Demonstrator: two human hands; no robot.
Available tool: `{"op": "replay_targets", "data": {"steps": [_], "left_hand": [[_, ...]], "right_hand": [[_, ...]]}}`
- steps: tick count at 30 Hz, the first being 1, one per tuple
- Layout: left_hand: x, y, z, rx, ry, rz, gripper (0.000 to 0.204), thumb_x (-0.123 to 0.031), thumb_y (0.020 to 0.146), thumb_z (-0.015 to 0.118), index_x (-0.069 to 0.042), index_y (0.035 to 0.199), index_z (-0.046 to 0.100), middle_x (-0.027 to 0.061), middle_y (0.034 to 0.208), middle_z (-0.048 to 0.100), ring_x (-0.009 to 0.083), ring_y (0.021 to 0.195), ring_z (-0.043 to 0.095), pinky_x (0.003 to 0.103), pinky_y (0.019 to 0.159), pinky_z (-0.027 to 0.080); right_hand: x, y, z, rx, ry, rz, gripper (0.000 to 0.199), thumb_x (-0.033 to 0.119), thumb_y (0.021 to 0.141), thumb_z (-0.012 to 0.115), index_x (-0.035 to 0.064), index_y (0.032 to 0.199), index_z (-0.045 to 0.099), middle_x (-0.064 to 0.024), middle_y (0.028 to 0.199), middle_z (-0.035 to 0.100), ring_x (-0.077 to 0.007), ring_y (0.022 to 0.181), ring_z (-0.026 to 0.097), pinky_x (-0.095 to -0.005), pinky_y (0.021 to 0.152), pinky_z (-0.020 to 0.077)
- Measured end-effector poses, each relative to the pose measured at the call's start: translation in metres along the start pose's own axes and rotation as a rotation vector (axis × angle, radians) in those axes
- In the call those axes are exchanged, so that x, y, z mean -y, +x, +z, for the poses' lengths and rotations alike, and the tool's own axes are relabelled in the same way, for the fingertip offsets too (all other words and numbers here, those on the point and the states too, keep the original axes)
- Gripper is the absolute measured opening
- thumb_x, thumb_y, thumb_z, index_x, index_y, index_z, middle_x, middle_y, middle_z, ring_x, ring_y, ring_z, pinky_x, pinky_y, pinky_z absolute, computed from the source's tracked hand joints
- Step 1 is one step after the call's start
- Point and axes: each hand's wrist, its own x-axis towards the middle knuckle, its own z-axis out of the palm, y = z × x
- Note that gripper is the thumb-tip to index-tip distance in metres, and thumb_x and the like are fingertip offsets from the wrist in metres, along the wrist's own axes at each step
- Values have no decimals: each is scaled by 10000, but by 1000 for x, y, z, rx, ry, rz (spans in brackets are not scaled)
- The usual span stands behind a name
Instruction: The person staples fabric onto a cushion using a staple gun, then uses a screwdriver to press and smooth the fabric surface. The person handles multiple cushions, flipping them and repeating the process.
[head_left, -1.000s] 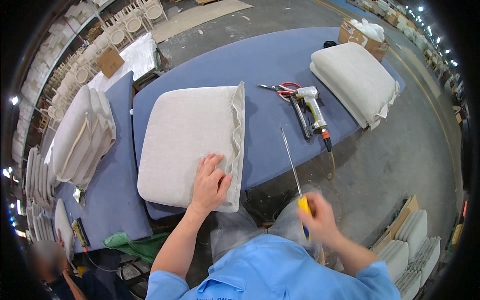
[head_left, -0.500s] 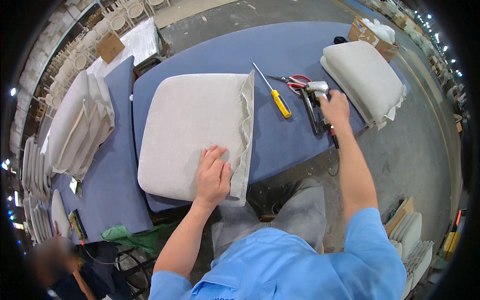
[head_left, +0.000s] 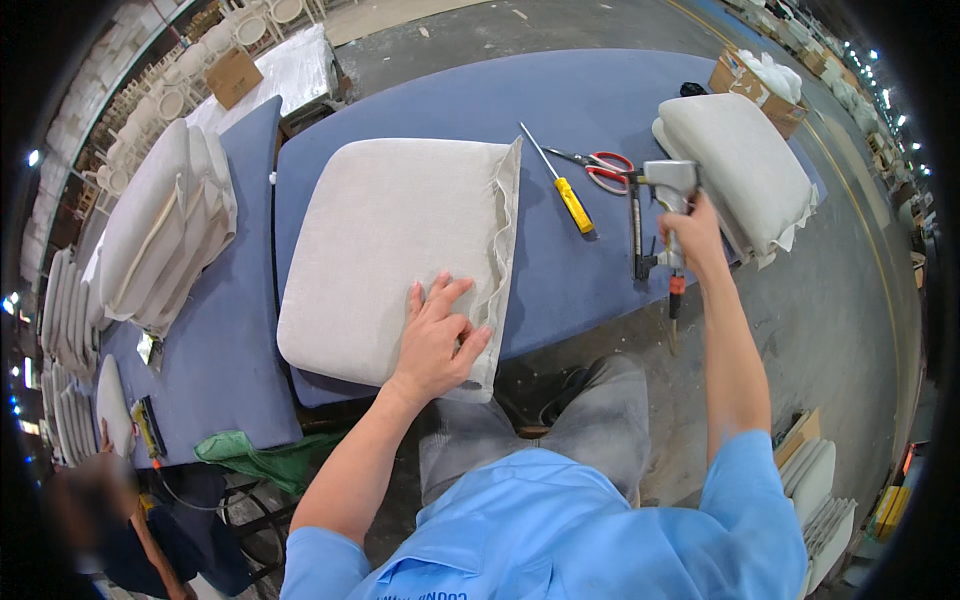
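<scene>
On the blue-covered table lies a cream fabric seat cushion [head_left: 385,220], its loose, gathered cloth edge along the right side. My left hand [head_left: 438,340] rests on the cushion's near right part, fingers spread. Further right, my right hand [head_left: 697,238] is wrapped round the handle of a pneumatic staple gun [head_left: 670,175], which is lifted off the table with its black magazine on the left side. A hose with a red fitting hangs from the handle. Between cushion and gun lie a yellow-handled screwdriver [head_left: 573,205] and red-handled scissors [head_left: 608,172].
Stacked cushions [head_left: 740,165] stand at the table's right, before a cardboard box [head_left: 745,78] with white plastic. A second blue table [head_left: 215,390] at left bears more cushions [head_left: 165,240]. A co-worker [head_left: 150,520] is at the lower left, near another tool [head_left: 148,428].
My right hand has closed round the staple gun's handle and raised it off the table. My left hand stays on the cushion, its fingers spread a little wider.
</scene>
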Motion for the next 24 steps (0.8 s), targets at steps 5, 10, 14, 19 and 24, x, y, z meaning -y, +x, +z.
{"op": "replay_targets", "data": {"steps": [5, 10, 14, 19, 24], "left_hand": [[-7, 1, -3, 63, 95, 31, 334, -265, 984, 758, -56, 747, 649, 152, 1637, 539, 413, 1631, 333, 631, 1329, 144], [-4, 3, 4, 57, 68, 36, 307, -207, 959, 769, -68, 730, 618, 129, 1621, 554, 406, 1628, 341, 623, 1334, 150], [2, 1, 8, 11, 25, 27, 294, -188, 954, 767, -74, 732, 612, 112, 1602, 569, 395, 1625, 350, 610, 1339, 156], [6, -1, 10, -10, 15, 24, 287, -197, 953, 767, -74, 738, 622, 98, 1595, 574, 374, 1626, 355, 596, 1347, 153], [8, -2, 12, -5, 26, 20, 259, -203, 959, 756, -68, 760, 662, 96, 1599, 571, 356, 1631, 349, 580, 1358, 147]], "right_hand": [[27, -107, -13, 217, 127, 12, 395, 112, 887, 886, 18, 1223, 700, -16, 915, 686, -136, 707, 644, -322, 634, 540], [36, -181, 20, 699, 17, -118, 682, 85, 877, 925, 82, 1498, 645, -38, 1400, 717, -159, 1188, 683, -351, 1098, 533], [45, -193, 60, 998, -63, 12, 707, 99, 887, 904, 90, 1529, 607, -77, 1340, 767, -177, 1239, 706, -354, 1117, 526], [52, -188, 80, 1051, -186, -65, 718, 102, 883, 898, 99, 1533, 596, -101, 1292, 792, -225, 1197, 759, -371, 1070, 570], [61, -182, 90, 1078, -248, -124, 724, 74, 861, 901, 97, 1522, 606, -123, 1283, 795, -277, 1195, 770, -391, 1060, 583]]}}
